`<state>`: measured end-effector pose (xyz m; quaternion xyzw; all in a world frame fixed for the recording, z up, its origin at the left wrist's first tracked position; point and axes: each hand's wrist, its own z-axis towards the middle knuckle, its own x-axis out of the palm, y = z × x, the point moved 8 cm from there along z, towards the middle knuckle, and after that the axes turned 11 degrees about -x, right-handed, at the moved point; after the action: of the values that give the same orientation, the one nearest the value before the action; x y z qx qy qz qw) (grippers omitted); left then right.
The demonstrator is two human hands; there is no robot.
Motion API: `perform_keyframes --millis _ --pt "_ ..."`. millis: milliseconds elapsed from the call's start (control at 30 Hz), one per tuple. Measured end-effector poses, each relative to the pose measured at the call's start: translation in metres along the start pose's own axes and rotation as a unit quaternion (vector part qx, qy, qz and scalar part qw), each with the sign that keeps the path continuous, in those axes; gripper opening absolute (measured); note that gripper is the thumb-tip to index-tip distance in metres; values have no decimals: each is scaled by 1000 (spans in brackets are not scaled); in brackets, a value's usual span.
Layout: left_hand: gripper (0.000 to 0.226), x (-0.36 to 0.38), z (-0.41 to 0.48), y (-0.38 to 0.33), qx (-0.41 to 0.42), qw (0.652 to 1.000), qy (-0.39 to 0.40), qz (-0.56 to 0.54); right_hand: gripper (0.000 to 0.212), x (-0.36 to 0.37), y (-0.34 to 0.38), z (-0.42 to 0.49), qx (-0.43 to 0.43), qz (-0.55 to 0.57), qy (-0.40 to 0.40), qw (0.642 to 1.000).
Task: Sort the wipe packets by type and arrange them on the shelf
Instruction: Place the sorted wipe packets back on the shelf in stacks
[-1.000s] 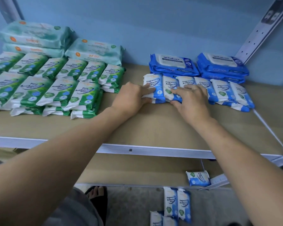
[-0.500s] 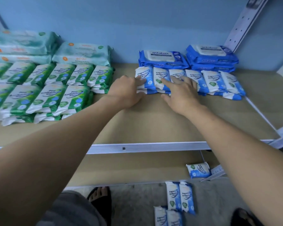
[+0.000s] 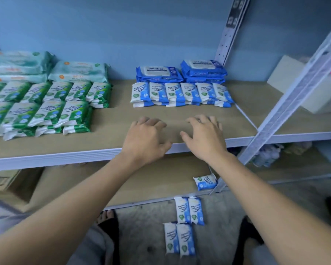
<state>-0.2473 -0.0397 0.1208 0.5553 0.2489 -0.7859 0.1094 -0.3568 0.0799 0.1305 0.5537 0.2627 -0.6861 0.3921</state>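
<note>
My left grip [image 3: 145, 138] and right grip [image 3: 204, 136] are hovering side by side over the shelf [image 3: 111, 119] front, fingers loosely curled, holding nothing. The blue wipe packets [image 3: 180, 92] are lying in a row just beyond both grips. The green wipe packets [image 3: 46, 111] are sitting off to the left.

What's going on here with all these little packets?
A person is sorting wipe packets on a shelf. Green packets lie stacked at the left, blue packets in a row at the right. The left hand and right hand hover empty over its front. Four loose packets lie on the floor, one on the lower shelf.
</note>
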Motion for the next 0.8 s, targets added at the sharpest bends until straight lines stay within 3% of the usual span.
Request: perform_keyframes --millis 200,333,533,800 --pt "43 9 -60 -31 45 996 -40 -67 40 7 -20 -64 41 22 -43 998" --pt "39 38 -87 -37 56 996 -16 -74 42 42 -33 -100 83 55 -15 995" --pt "39 132 -118 -20 -26 986 139 -85 41 126 -56 -147 125 95 92 983" --pt "45 278 -180 27 -219 911 330 -114 45 246 -101 -209 213 152 236 936"
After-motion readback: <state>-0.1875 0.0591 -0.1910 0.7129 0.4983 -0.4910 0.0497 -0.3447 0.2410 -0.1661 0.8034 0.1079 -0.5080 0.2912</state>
